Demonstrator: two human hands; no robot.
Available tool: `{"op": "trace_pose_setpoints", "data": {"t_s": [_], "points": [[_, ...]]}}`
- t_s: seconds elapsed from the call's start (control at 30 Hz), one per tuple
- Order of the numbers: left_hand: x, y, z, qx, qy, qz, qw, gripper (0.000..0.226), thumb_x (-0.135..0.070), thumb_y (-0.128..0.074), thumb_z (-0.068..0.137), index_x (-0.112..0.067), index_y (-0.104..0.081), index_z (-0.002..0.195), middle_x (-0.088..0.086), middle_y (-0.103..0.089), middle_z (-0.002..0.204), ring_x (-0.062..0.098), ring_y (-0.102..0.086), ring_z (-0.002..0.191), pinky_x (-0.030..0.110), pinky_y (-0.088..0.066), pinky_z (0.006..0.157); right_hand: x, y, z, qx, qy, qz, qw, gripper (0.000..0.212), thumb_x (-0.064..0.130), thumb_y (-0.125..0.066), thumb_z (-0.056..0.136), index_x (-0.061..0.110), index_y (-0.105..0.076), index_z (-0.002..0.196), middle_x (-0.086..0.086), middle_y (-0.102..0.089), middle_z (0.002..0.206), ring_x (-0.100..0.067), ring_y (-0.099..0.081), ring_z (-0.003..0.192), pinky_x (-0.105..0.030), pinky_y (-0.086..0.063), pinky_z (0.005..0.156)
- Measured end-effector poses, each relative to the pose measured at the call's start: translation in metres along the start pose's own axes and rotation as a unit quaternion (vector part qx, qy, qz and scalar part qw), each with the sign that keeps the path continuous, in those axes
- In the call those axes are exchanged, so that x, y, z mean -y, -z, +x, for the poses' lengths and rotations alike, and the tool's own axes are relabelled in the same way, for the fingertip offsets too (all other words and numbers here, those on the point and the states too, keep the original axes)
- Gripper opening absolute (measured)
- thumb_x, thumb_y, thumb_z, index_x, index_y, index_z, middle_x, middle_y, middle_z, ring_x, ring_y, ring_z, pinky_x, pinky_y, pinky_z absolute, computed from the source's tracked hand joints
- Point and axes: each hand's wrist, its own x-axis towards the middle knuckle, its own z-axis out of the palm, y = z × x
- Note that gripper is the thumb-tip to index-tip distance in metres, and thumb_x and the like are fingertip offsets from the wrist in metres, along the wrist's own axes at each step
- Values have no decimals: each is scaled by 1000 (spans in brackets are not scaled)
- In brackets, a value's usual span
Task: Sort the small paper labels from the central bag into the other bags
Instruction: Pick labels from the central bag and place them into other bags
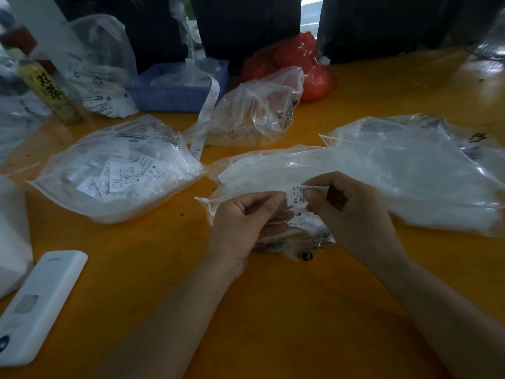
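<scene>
- A person's left hand and right hand pinch a small white paper label between them, fingers curled — the printed "XS" faces the camera.
- The label is held just above the crumpled clear plastic central bag, which lies on the orange wooden table under both hands with more labels inside.
- Step in hand, by the look of it: reading the size before choosing a destination.
- To the left lies a clear plastic bag of loose white labels, some marked "S" and "M"; a large, flat clear bag lies to the right; a puffed clear bag sits behind.
- Which bag takes "XS" cannot be told from here.
- Next move likely calls for one hand to release, the other to carry the label to an open bag mouth and drop it in.
- Also on the table: a blue plastic basket, a long strip of uncut labels and a white rectangular device.
</scene>
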Motion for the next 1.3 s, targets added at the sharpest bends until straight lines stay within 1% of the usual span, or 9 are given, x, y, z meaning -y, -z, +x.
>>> {"op": "trace_pose_setpoints", "data": {"t_s": [0.17,0.37,0.5,0.6,0.73,0.83,1.03,1.13,1.3], "points": [[-1,1,1,-37,-14,34,999,24,-33,-84,76,-19,-86,95,9,-82,93,22,-81,84,26,-64,64,3,0,0,35,5,-55,998,13,22,-69,96,23,-74,108,12,-71,97,-7,-70,81,-29,-60,74],[1,0,-2,0,-27,82,996,18,-31,-83,82,-25,-85,98,3,-83,97,23,-81,81,26,-64,67,-2,-4,-2,42,-29,12,999,27,31,-70,94,32,-65,120,12,-71,87,1,-71,76,-21,-60,71],[1,1,2,-49,-4,35,998,22,-29,-85,76,-20,-86,96,8,-83,98,26,-81,87,26,-64,64,-6,-2,2,3,-82,93,992,9,26,-70,94,30,-67,102,15,-74,84,-4,-73,73,-18,-59,67],[3,2,3,-42,4,30,999,28,-30,-84,78,-16,-84,103,9,-82,100,30,-81,89,29,-65,67,-6,-3,-1,29,-67,68,995,4,29,-71,94,34,-71,94,19,-74,79,-1,-71,72,-13,-55,66],[3,1,1,-30,6,31,999,31,-31,-82,80,-15,-83,106,8,-83,99,26,-81,86,28,-65,66,0,-10,-5,44,-42,32,998,5,39,-70,91,38,-74,94,23,-73,82,-2,-71,74,-20,-58,65],[3,3,3,-25,10,29,999,30,-32,-82,80,-17,-84,105,6,-83,102,26,-81,89,29,-65,68,1,-10,-4,57,-39,24,997,8,46,-71,87,39,-71,92,22,-71,78,-2,-67,67,-16,-50,56],[5,7,8,-7,-2,39,999,25,-33,-84,80,-22,-84,103,7,-82,106,26,-80,99,38,-66,79,-5,-7,-1,22,-79,83,993,3,26,-70,94,28,-69,92,12,-73,81,-9,-71,72,-27,-60,66],[6,12,10,-34,-46,84,995,13,-19,-82,89,-23,-82,101,4,-82,98,21,-80,91,28,-64,72,-6,-3,1,25,-98,137,985,2,20,-70,95,21,-69,93,8,-73,79,-8,-71,69,-20,-55,63],[3,15,11,-57,-133,136,980,28,-10,-78,93,-25,-75,116,-4,-79,92,18,-80,84,25,-63,71,-7,-2,2,-10,-102,200,975,6,11,-69,95,17,-66,96,0,-74,81,-11,-67,66,-20,-54,63]]}}
